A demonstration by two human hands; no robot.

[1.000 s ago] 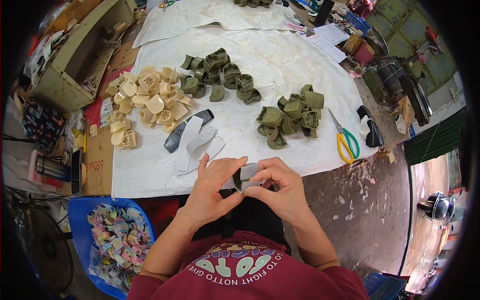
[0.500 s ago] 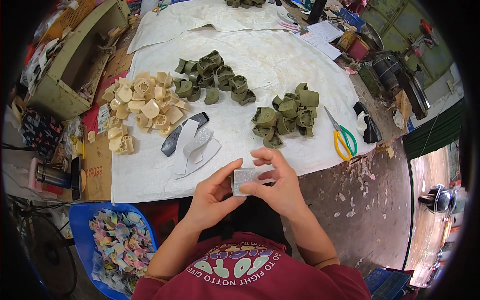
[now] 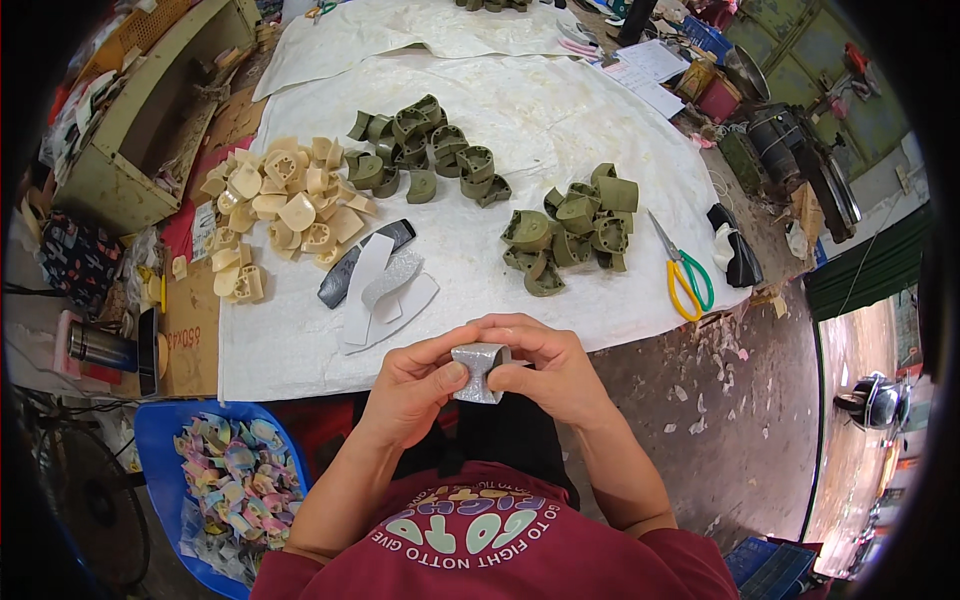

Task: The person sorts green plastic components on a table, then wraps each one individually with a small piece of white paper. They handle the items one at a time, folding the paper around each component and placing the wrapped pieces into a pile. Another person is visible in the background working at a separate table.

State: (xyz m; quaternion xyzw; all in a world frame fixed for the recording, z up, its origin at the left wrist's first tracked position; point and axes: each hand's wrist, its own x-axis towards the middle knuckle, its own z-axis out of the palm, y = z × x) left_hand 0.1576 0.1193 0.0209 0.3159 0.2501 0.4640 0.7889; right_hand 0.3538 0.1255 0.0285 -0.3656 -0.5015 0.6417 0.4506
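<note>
At lower left of the frame, see a blue bin (image 3: 160, 445) heaped with multicoloured pieces (image 3: 240, 470); chance of losing a small part among them after a drop on that side.

Above it, left of centre, note a loose pile of beige pieces (image 3: 290, 205) on the white cloth (image 3: 300, 350); could scatter from a tug on the cloth.

Next, find a dark strip (image 3: 335, 287) with white and silver strips (image 3: 398, 285) overlapping beside it, just beyond the fingers; likely to crease or slide from a careless reach across.

At lower middle, find the left hand (image 3: 408, 395) with thumb pressed on the near face of a silver piece (image 3: 478, 375) and fingers clamped around its far side. Farther up, just right of the beige pile, see a first green pile (image 3: 425, 150).

See the silver piece at the table's near edge, bent between both thumbs, with anything inside mostly hidden. Risk of a crooked or wrinkled surface from uneven thumb pressure; risk of a fall to the lap or floor from easing both grips together.

On its right side, see the right hand (image 3: 548, 370) clamped likewise, thumb in front, fingers close together and curled over the far side.

Farther right, note a second green pile (image 3: 575, 230), then scissors (image 3: 688, 280) with handles near the table's edge; could go over from a swinging elbow.
</note>
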